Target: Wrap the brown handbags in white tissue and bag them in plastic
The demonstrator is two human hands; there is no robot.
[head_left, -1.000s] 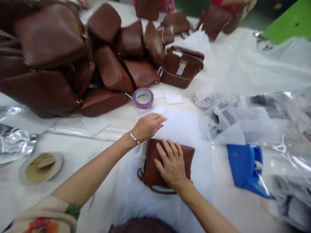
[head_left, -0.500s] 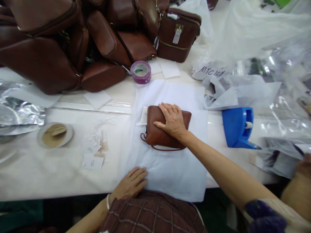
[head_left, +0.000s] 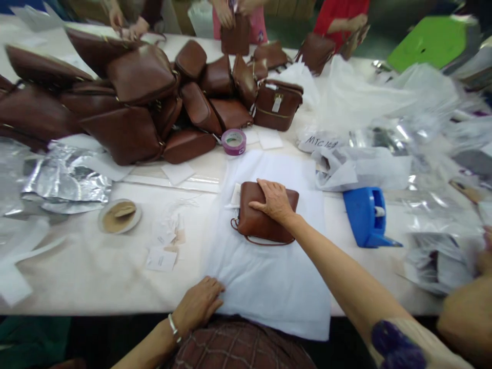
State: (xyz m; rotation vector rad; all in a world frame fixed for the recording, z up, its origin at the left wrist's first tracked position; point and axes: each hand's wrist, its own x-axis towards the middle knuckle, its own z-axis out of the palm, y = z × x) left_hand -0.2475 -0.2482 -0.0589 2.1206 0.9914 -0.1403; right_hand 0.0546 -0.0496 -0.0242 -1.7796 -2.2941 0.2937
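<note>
A small brown leather bag (head_left: 253, 218) with a thin strap lies on a sheet of white tissue paper (head_left: 269, 287) before me. My right hand (head_left: 274, 201) rests flat on top of the bag, fingers extended, thumb apart. A white tag (head_left: 236, 196) pokes out at the bag's left side. Near the table's front edge, my left hand (head_left: 200, 302) touches the lower left border of the tissue paper; its fingers look stretched out and lightly bent, with nothing seen in them.
Brown bags (head_left: 142, 77) are piled at the back left, beside a roll of purple tape (head_left: 233, 142). A blue tape dispenser (head_left: 361, 215) stands to the right, near plastic bags (head_left: 369, 166). A shallow dish (head_left: 120, 216) and paper tags (head_left: 161, 259) lie left. Co-workers' hands (head_left: 225, 13) are across the table.
The view has tilted up, bringing co-workers across the table into sight. My left hand has drawn back slightly toward the tissue's edge. My right hand stays on the bag.
</note>
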